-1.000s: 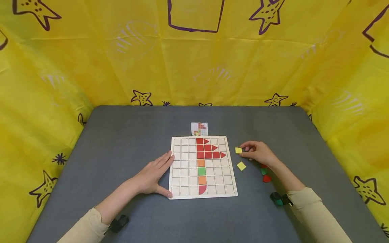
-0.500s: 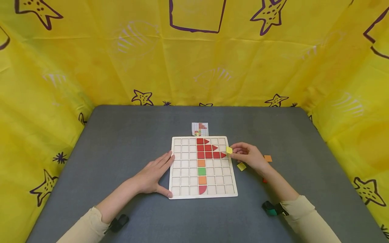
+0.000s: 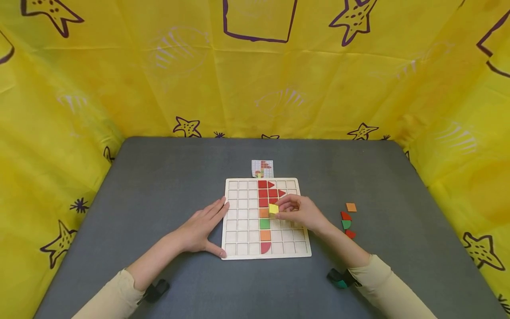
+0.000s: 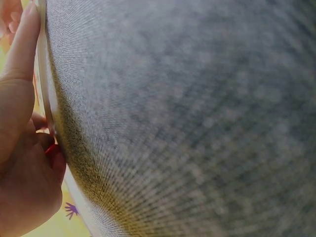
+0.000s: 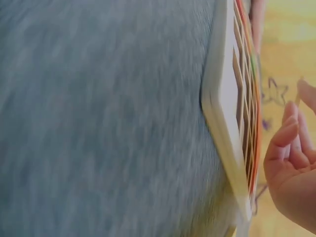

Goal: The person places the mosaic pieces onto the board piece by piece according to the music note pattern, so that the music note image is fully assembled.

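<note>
My right hand (image 3: 301, 212) pinches a yellow square tile (image 3: 273, 208) between thumb and fingertips, tilted just above the wooden grid board (image 3: 241, 225). It is beside the orange square (image 3: 264, 213) in the board's middle column. Red squares and triangles fill the upper rows there; below are a green square (image 3: 264, 224), another orange square and a red rounded piece (image 3: 265, 247). My left hand (image 3: 199, 227) lies along the board's left edge, fingers straight, thumb at the lower corner. In the right wrist view my right hand (image 5: 294, 163) is beyond the board's edge.
A small printed pattern card (image 3: 262, 169) lies behind the board. To the right are loose pieces on the grey table (image 3: 191, 173): an orange square (image 3: 351, 207), a green rounded piece (image 3: 346, 224) and two red ones (image 3: 345, 215). Yellow cloth (image 3: 255, 97) surrounds the table.
My right hand has carried the yellow tile leftward from beside the board to over its middle. The second yellow tile on the table is out of sight now. The left hand stays put.
</note>
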Action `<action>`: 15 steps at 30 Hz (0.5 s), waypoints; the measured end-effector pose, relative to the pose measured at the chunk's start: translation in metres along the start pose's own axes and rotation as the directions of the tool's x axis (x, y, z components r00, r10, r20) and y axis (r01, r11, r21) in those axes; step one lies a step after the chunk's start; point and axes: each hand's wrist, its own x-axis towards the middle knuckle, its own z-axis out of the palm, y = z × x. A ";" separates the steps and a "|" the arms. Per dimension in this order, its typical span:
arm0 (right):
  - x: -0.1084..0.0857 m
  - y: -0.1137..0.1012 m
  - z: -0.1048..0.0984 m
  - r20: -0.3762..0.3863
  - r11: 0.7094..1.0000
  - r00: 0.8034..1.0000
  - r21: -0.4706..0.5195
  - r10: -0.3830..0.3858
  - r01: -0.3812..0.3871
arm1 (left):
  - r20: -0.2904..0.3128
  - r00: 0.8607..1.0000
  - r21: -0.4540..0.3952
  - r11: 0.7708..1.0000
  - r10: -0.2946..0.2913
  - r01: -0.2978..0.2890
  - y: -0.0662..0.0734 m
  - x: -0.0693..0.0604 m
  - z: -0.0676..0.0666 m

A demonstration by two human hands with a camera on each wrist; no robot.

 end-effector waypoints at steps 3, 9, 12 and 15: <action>0.001 -0.003 0.012 0.036 0.997 0.999 -0.072 -0.017 0.020 | 0.001 1.000 0.001 1.000 -0.001 0.001 0.000 0.000 0.001; 0.000 -0.009 0.032 0.122 0.975 0.990 -0.202 -0.064 0.088 | 0.008 1.000 0.006 1.000 -0.015 0.015 0.000 0.001 0.001; -0.001 -0.012 0.040 0.137 0.953 0.984 -0.266 -0.110 0.144 | 0.011 1.000 0.003 1.000 -0.018 0.018 0.000 0.001 0.001; -0.001 -0.014 0.046 0.150 0.931 0.977 -0.312 -0.149 0.190 | 0.012 1.000 0.003 1.000 -0.019 0.019 0.000 0.001 0.001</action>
